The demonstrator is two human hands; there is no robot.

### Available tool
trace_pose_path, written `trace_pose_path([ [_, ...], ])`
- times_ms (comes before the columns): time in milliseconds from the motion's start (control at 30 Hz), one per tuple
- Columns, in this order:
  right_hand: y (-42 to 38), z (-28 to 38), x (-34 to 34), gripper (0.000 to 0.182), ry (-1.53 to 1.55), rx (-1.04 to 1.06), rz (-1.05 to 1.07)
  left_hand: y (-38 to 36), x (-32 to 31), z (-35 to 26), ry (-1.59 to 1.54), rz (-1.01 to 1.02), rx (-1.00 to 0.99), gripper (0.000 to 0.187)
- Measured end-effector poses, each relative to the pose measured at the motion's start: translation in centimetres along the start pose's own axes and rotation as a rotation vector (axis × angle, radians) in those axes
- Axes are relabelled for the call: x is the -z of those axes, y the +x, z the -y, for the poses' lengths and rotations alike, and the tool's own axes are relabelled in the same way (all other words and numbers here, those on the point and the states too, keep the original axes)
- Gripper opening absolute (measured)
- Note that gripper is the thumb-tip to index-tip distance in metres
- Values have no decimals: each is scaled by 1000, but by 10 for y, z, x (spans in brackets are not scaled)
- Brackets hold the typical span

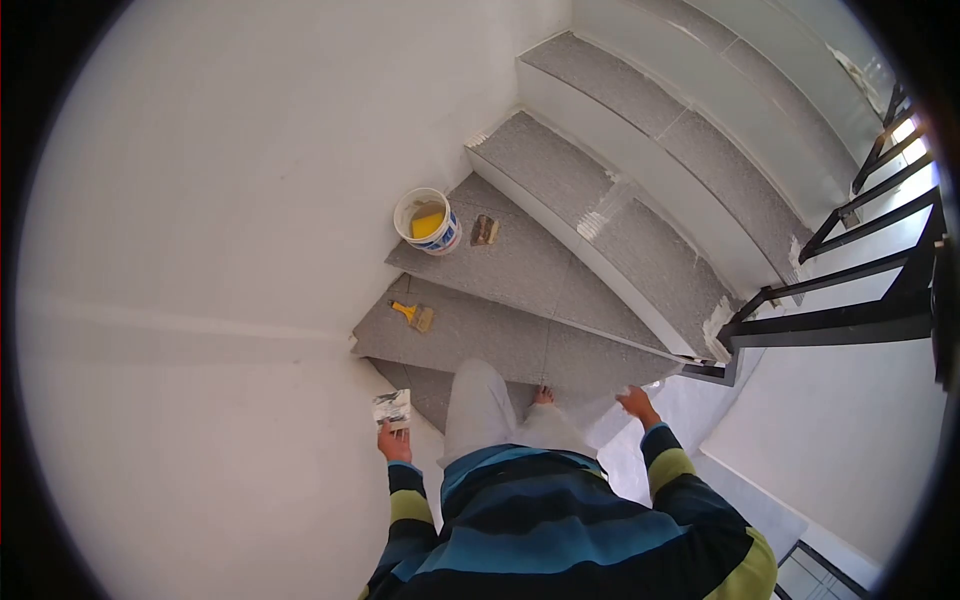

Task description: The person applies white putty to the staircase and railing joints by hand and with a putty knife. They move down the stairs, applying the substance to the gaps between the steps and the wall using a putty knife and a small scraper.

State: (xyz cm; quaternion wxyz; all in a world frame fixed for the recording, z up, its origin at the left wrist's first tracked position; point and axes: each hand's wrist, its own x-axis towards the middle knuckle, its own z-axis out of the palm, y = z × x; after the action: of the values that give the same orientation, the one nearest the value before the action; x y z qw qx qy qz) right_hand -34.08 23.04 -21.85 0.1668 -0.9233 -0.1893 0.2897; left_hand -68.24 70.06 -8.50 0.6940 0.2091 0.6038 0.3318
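My left hand (394,441) is closed on the lower edge of a flat, square putty scraper (392,408) smeared with white and dark patches, held upright near the white wall. My right hand (637,403) hangs out to the right over the stair edge, its fingers curled together; whether anything thin is pinched in them is too small to make out. Ahead, a flat paintbrush (412,317) with a yellow handle lies on a grey tread. One step higher stands a white bucket (447,238) with a yellow sponge (427,223) inside. Beside it lies a small brown, stained block (485,230).
Grey winding stairs (600,205) with white risers climb to the upper right, with white filler patches along joints and edges. A black metal railing (840,325) runs along the right side. The white wall (220,250) borders the left. My bare foot (543,396) rests on a tread.
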Motion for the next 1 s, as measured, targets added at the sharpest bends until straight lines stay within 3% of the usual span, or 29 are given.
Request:
trace_pose_path([
  [67,23,31,22,60,312,-170,193,-6,-2,-9,-75,66,-48,28],
  [133,38,62,40,59,235,-86,149,-9,-3,-19,-147,-70,-57,26],
  [233,54,99,56,58,181,12,112,5,3,-16,-181,-53,-77,27],
  [400,81,120,67,57,196,3,164,35,-16,-3,-201,84,-99,29],
  [467,80,134,93,63,197,88,267,53,-27,6,-167,133,-119,28],
  [567,103,147,144,67,100,95,191,82,-70,5,-167,128,-58,29],
  [633,129,154,192,74,161,-117,7,83,-111,-1,-135,117,2,30],
  [700,150,149,230,68,214,-179,-251,92,-136,-5,-153,168,101,30],
  [800,153,175,303,64,292,-214,-193,81,-177,-25,-55,72,176,36],
  [900,143,213,349,60,142,-159,-99,82,-210,-53,89,153,182,39],
  [1000,119,229,365,51,-16,-15,-207,72,-246,-87,171,188,192,41],
])
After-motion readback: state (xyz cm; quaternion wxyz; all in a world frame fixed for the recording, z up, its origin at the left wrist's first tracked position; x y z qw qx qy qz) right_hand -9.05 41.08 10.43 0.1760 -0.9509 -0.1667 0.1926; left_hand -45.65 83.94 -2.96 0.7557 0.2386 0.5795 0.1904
